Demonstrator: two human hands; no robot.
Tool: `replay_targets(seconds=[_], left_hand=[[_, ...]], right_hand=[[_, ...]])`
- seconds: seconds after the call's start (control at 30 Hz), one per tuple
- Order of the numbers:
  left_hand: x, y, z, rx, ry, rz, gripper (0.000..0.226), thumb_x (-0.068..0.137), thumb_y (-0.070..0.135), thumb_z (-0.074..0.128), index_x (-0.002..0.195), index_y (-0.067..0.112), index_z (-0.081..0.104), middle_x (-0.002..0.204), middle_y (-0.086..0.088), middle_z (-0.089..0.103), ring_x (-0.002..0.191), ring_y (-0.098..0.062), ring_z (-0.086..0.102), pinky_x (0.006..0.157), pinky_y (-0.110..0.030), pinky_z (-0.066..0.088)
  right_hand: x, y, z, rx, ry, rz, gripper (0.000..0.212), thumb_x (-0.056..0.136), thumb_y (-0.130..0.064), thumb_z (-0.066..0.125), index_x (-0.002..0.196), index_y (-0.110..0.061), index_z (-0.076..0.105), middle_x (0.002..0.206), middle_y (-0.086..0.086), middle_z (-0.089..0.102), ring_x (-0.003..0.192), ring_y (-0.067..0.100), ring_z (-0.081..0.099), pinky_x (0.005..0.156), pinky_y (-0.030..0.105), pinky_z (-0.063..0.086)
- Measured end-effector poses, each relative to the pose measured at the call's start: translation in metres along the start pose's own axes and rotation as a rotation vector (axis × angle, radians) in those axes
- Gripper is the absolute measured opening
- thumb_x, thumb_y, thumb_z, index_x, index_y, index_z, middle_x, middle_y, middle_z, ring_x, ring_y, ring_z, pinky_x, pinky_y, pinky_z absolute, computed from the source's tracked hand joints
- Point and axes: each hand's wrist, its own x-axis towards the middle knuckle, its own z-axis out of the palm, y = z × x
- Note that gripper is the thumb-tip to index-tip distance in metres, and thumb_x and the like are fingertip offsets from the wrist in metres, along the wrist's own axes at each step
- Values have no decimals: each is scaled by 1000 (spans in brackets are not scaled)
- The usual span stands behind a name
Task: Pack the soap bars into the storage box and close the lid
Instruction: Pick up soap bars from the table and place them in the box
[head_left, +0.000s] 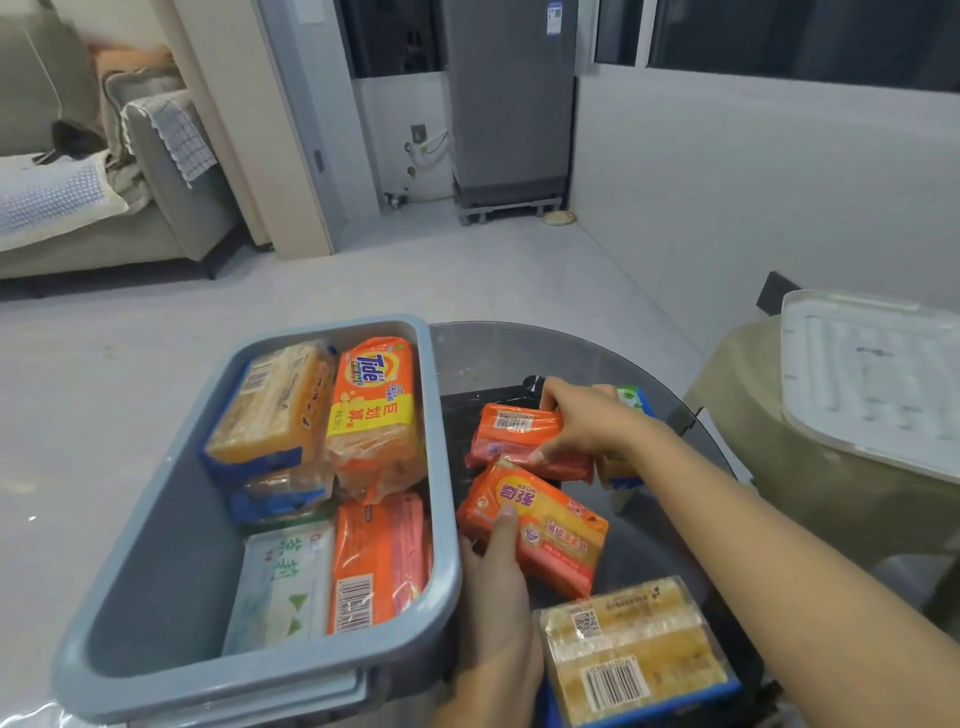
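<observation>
Fingers (550, 402) of our right hand (584, 423) curl narrowly around the far orange soap bar (519, 436) on the glass tabletop (519, 353), thumb below and fingers over its top edge. Our left hand (498, 587) grips the nearer orange soap bar (540, 525), thumb pressed on its wrapper. Both bars lie just beside the grey storage box (171, 561), which holds several packed bars; its white lid (872, 379) rests well apart at right.
</observation>
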Motion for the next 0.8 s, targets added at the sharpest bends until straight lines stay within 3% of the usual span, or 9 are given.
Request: replay_targets(seconds=[0.13, 0.23, 0.3, 0.37, 0.43, 0.6, 0.73, 0.8], left_hand=[[1, -1, -2, 31, -13, 15, 53, 88, 25, 63, 137, 18, 45, 123, -15, 63, 102, -31, 66, 70, -36, 54], [0, -2, -2, 82, -18, 7, 53, 88, 27, 63, 137, 17, 45, 123, -14, 63, 104, -31, 65, 84, -46, 54], [-2, -1, -1, 103, -36, 7, 48, 87, 27, 64, 132, 17, 49, 119, -13, 65, 97, -27, 66, 77, -41, 55], [-6, 3, 1, 109, -71, 32, 42, 86, 26, 65, 125, 17, 54, 114, -13, 68, 93, -24, 68, 72, -37, 56], [-11, 8, 5, 142, -100, 71, 40, 85, 27, 67, 122, 18, 55, 112, -10, 69, 96, -24, 69, 80, -42, 56], [-36, 18, 15, 246, -159, 145, 40, 82, 35, 69, 120, 26, 57, 110, -1, 71, 97, -19, 69, 90, -46, 54], [-65, 25, 23, 223, -248, 161, 37, 84, 33, 66, 119, 25, 59, 107, -1, 73, 93, -18, 72, 85, -40, 57], [-79, 32, 25, 232, -269, 189, 37, 84, 35, 66, 119, 26, 58, 107, 1, 73, 95, -17, 71, 88, -42, 56]], right_hand=[[-2, 3, 3, 85, 50, 8, 59, 61, -54, 75, 101, -31, 39, 111, -2, 57, 107, 21, 48, 86, 34, 47], [-8, 6, 1, 198, 170, 22, 52, 64, -45, 78, 99, -30, 41, 105, -3, 57, 94, 18, 53, 66, 25, 46], [-15, 9, -4, 277, 234, 17, 51, 65, -43, 77, 101, -28, 44, 99, -5, 55, 87, 16, 53, 58, 22, 39], [-24, 11, -9, 341, 279, 14, 53, 66, -44, 76, 108, -27, 47, 99, -7, 54, 89, 15, 54, 65, 26, 43], [-34, 13, -15, 434, 339, 27, 54, 67, -44, 75, 111, -27, 50, 101, -6, 55, 93, 16, 55, 72, 30, 46], [-67, 20, -42, 744, 535, 29, 49, 72, -35, 75, 115, -19, 57, 102, -5, 60, 87, 12, 60, 66, 23, 46], [-100, 25, -63, 976, 509, -24, 38, 76, -33, 72, 109, -19, 60, 89, -8, 67, 69, 3, 68, 56, 18, 50], [-110, 25, -67, 995, 468, -43, 35, 75, -37, 71, 105, -22, 59, 90, -8, 67, 73, 6, 68, 57, 19, 49]])
